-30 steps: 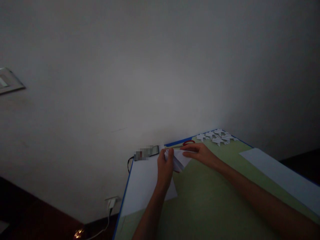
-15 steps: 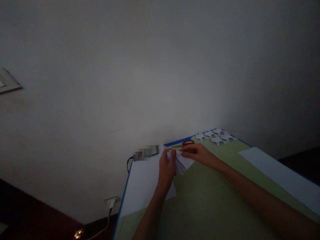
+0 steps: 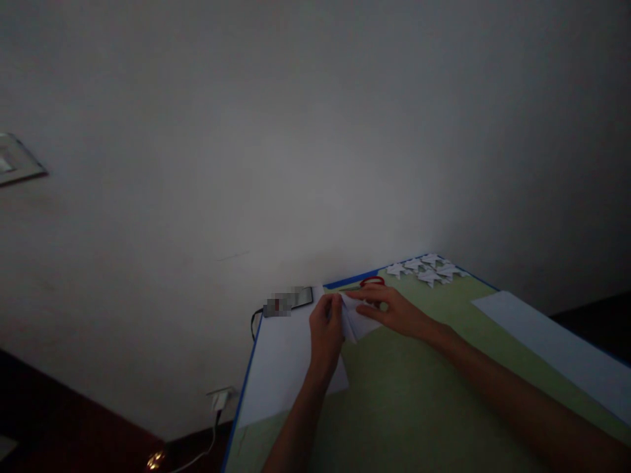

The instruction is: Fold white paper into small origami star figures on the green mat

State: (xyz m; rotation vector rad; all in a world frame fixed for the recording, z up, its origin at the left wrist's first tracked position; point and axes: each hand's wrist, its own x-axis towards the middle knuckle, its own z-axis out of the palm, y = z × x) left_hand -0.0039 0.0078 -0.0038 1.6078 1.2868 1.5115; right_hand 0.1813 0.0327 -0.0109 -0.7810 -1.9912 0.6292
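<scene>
Over the pale green, blue-edged table, the left hand pinches a creased piece of white paper between closed thumb and fingers. The right hand touches its right side, fingers slightly parted; whether they grip is unclear. Beyond lie red-handled scissors, then small, pointed white paper shapes.

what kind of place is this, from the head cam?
Probably a room in a home, judging by the green table close against a plain wall, the plug low on that wall, and the small folded paper pieces on the tabletop.
</scene>
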